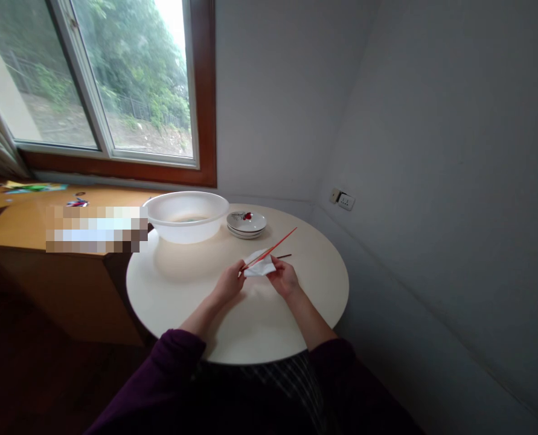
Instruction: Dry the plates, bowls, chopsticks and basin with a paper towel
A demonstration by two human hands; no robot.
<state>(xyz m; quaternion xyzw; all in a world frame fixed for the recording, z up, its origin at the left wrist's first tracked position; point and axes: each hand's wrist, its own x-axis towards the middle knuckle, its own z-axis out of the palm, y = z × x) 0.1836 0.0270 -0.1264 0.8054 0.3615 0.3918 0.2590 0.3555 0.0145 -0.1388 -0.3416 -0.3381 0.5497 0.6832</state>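
Because my round table is smooth right out to its edge, I judge that anything I let slip here could slide or roll off it. There is one table, and on it one translucent plastic basin, which I take as my landmark. Just right of the basin sits a short stack of saucers, the top one with a red mark. I count two, perhaps three; the rims lie too close to separate.

Right of the basin and nearer me, my left hand has its fingers pinched together on the near end of the red chopsticks. They slant up and away toward the saucers, and I cannot tell whether it is one stick or a pressed-together pair. Further right of the basin, my right hand has its fingers closed on one white tissue, wrapped about the lower part of the sticks. One thin dark stick lies flat, also right of the basin, just past my right hand.

The risks as I see them:
- A loose pinch could drop the red sticks.
- Their far tip could swing into the saucers.
- My right wrist could nudge the dark stick into rolling.
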